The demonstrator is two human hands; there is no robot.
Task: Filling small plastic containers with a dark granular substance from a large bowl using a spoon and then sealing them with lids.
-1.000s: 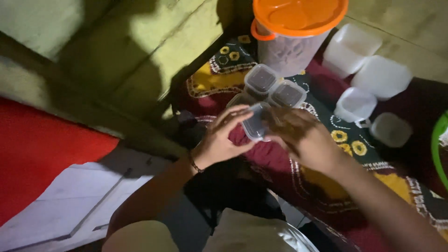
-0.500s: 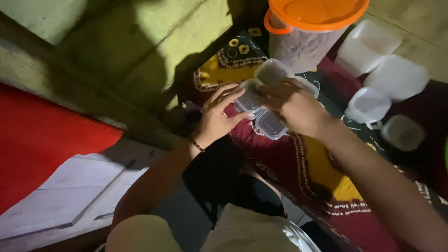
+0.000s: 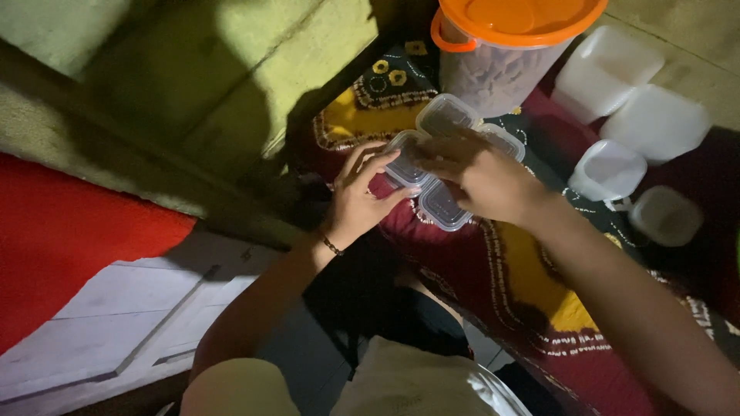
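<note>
Fingers [image 3: 370, 166] of the left hand [image 3: 358, 202] curl against a small clear lidded container [image 3: 402, 162]; the right hand [image 3: 482, 181] presses down over the cluster, its grip unclear. Nearer lies another small container [image 3: 442, 206] on the patterned cloth [image 3: 532, 270]. Judged step: setting containers together; alignment comes next. Beyond stands an orange-lidded jar [image 3: 505, 46].

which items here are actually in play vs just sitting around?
In play:
left hand and right hand, both on the small clear lidded tubs grouped on the patterned cloth

Lying about:
orange-lidded jar
white containers, off to the side
red mat
</note>
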